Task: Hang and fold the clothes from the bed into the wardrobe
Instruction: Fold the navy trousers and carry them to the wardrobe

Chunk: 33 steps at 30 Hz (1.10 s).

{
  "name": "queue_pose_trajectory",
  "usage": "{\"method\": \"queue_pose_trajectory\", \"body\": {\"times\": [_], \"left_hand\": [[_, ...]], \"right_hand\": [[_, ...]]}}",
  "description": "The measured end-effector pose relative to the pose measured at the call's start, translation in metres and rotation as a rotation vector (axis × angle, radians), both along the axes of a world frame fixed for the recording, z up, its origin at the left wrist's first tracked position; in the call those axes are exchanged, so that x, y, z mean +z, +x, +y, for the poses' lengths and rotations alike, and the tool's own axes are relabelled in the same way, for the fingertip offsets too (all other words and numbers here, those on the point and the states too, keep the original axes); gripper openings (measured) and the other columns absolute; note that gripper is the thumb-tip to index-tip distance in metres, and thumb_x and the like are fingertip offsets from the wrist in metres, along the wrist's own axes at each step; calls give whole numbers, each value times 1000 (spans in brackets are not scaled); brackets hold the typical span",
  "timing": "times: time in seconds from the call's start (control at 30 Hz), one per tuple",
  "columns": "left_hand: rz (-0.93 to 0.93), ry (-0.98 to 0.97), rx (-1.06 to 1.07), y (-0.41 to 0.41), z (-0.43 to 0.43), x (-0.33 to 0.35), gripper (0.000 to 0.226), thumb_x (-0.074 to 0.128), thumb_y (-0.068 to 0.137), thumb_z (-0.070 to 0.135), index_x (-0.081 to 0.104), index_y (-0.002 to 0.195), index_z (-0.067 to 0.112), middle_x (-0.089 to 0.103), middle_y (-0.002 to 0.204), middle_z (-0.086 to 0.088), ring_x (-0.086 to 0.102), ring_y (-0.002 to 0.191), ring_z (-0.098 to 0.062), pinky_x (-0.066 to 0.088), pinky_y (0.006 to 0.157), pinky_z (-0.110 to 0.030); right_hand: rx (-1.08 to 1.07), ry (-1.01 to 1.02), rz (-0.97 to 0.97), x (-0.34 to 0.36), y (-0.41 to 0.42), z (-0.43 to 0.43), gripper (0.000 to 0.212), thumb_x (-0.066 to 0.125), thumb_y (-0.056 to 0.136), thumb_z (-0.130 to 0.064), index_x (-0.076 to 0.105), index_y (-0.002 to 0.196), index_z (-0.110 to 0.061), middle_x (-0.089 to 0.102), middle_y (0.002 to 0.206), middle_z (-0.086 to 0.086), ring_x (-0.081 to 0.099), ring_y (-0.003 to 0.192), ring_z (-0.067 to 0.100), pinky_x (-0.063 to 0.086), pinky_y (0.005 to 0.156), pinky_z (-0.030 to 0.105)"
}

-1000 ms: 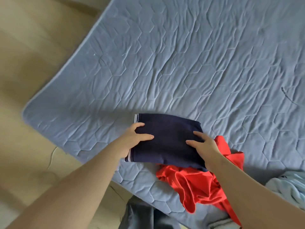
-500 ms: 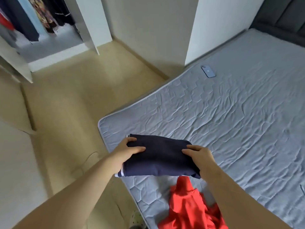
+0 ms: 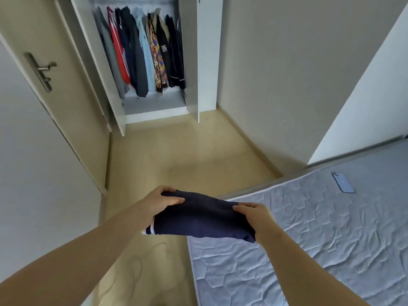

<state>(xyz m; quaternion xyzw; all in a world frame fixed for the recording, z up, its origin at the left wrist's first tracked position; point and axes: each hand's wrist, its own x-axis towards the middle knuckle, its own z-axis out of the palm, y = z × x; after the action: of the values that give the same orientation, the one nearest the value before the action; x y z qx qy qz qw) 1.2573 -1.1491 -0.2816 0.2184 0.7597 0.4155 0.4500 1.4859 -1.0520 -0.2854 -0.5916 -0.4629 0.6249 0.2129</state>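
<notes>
pinching the folded navy-blue cloth garment (image 3: 198,219) at either end, the left hand (image 3: 163,200) and right hand (image 3: 254,215) held it level in the air over the edge of the grey quilted bed (image 3: 309,239), probably to save its folds for the open white wardrobe (image 3: 207,51) ahead.

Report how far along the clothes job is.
Done: several garments already hang in the open wardrobe, and the navy garment is folded. In hand: left hand and right hand grip it by the bed corner. Left: carrying it over and putting it in the wardrobe; any remaining clothes are out of view.
</notes>
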Motion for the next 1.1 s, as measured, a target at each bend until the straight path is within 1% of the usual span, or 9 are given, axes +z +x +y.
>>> {"method": "queue_pose_trajectory", "body": {"times": [0.23, 0.4, 0.53, 0.6, 0.7, 0.83, 0.9, 1.0, 1.1], "left_hand": [[-48, 90, 112, -150, 24, 44, 32, 78, 72, 26, 57, 95, 34, 57, 101, 4, 57, 89, -18, 45, 62, -28], [-9, 152, 142, -243, 46, 69, 31, 78, 73, 26, 57, 94, 33, 57, 100, 5, 57, 89, -17, 45, 63, -27], [8, 174, 173, -305, 69, 78, 31, 78, 74, 21, 57, 95, 29, 60, 103, -1, 59, 92, -20, 48, 69, -30], [17, 164, 197, -336, 84, 81, 31, 78, 73, 22, 57, 95, 29, 60, 103, -2, 59, 92, -21, 48, 67, -30], [40, 164, 228, -383, 110, 82, 31, 78, 73, 23, 57, 95, 29, 60, 101, -2, 59, 90, -21, 48, 64, -30], [108, 170, 268, -455, 169, 84, 28, 76, 75, 25, 54, 90, 34, 57, 98, 2, 55, 86, -18, 43, 59, -26], [126, 169, 304, -486, 204, 87, 27, 76, 75, 24, 54, 90, 33, 57, 95, 3, 55, 84, -16, 42, 58, -25], [115, 182, 335, -533, 269, 95, 28, 76, 75, 23, 56, 93, 30, 58, 97, 1, 56, 85, -17, 44, 59, -26], [111, 222, 340, -577, 336, 115, 31, 75, 76, 23, 55, 100, 29, 58, 99, 0, 57, 86, -17, 44, 58, -25]], "right_hand": [[46, 85, 10, 42, -165, 45, 7, 70, 79, -11, 69, 77, -17, 65, 78, 6, 60, 73, 23, 54, 70, 38], [103, 131, 63, 65, -262, 78, 12, 69, 80, -11, 69, 72, -21, 66, 76, 6, 62, 73, 26, 55, 62, 37], [164, 154, 111, 76, -328, 106, 23, 67, 81, -12, 69, 62, -25, 67, 66, -1, 63, 64, 18, 46, 46, 20], [166, 129, 131, 76, -361, 125, 28, 67, 80, -11, 69, 54, -22, 65, 61, 0, 62, 61, 22, 48, 46, 22], [174, 92, 150, 72, -414, 154, 25, 67, 79, -10, 70, 57, -21, 65, 67, 3, 61, 62, 25, 46, 41, 22], [263, 111, 152, 66, -496, 218, 36, 68, 78, -8, 69, 45, -24, 61, 49, -1, 59, 59, 26, 48, 55, 27], [296, 130, 154, 69, -531, 258, 37, 67, 78, -8, 69, 44, -23, 59, 45, -2, 58, 57, 25, 49, 54, 27], [317, 137, 168, 83, -583, 331, 34, 68, 77, -9, 68, 45, -19, 60, 49, -1, 57, 56, 22, 47, 48, 22], [304, 162, 192, 109, -632, 403, 29, 69, 77, -9, 67, 49, -17, 62, 59, 2, 58, 62, 23, 46, 51, 24]]}}
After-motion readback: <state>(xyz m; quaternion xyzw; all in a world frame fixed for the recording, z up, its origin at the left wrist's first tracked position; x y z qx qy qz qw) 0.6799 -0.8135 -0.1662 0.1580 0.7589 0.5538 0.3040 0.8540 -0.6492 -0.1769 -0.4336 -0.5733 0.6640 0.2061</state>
